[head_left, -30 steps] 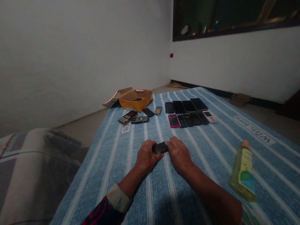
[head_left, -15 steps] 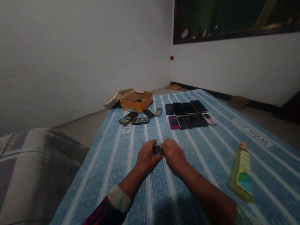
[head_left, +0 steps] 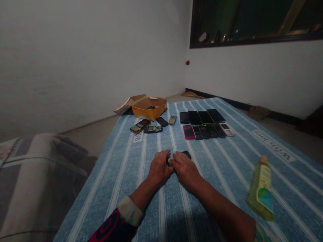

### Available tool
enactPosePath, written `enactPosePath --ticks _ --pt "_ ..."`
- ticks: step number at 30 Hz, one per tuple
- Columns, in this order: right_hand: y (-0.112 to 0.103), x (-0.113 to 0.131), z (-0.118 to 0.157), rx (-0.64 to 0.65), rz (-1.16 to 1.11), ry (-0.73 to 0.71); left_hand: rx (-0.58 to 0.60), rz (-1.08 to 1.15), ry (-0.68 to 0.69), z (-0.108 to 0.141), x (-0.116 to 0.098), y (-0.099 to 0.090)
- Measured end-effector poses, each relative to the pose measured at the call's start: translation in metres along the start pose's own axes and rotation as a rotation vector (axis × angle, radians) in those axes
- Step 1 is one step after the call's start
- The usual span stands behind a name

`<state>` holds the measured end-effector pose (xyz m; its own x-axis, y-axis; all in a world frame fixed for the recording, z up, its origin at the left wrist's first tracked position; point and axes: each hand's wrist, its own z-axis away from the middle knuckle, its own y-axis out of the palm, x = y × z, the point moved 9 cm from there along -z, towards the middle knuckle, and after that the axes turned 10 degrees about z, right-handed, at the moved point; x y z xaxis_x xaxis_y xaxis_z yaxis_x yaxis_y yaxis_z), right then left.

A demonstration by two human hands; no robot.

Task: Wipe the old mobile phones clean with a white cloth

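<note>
A dark phone (head_left: 186, 154) shows between and beyond my hands, mostly covered by the fingers. My left hand (head_left: 159, 166) is closed on its near left end. Over its middle lies my right hand (head_left: 185, 168), fingers bent and pressed together, with a small pale bit showing under them; what that is I cannot make out. Farther back on the striped cloth (head_left: 121, 188), several phones lie in two rows, among them a pink one (head_left: 188, 132) and a white one (head_left: 227, 129). Left of these rows are more loose phones, including a rounded dark one (head_left: 152, 129).
An open orange box (head_left: 148, 112) with something dark inside stands at the back left. A yellow-green bottle (head_left: 261, 191) lies on the right. A covered bulky object (head_left: 37, 181) is at the left, and walls rise behind.
The phone's dark end now sticks out past my right fingers, and its keypad is no longer visible. My right hand covers more of it. The whole view has shifted slightly.
</note>
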<state>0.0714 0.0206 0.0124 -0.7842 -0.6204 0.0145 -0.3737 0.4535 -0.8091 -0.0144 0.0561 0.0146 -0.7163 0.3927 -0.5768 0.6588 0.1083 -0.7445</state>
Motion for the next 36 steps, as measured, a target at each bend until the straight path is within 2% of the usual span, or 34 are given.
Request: enactPosePath --ticks 10,15,19,26,28,34,36 --pt "-0.004 -0.044 0.013 0.098 0.182 0.265 0.023 -0.008 -0.057 0.0 0.003 0.001" --pt "-0.001 -0.024 0.017 -0.01 0.227 0.142 0.031 -0.023 -0.051 -0.001 0.002 0.002" --pt "0.002 -0.014 0.025 -0.022 0.228 0.109 0.038 -0.035 -0.045 -0.001 0.002 0.003" --pt "-0.003 -0.04 0.03 -0.014 0.28 0.239 0.062 -0.036 -0.048 -0.002 0.001 0.005" --pt "-0.001 -0.041 0.028 -0.012 0.275 0.242 0.058 -0.033 -0.043 -0.002 0.001 0.005" --pt "0.008 -0.007 0.013 -0.005 0.144 0.089 0.004 -0.026 0.015 -0.002 0.0 0.004" --pt "0.009 -0.002 0.008 0.008 0.092 0.056 -0.007 -0.021 0.03 -0.003 0.0 0.003"
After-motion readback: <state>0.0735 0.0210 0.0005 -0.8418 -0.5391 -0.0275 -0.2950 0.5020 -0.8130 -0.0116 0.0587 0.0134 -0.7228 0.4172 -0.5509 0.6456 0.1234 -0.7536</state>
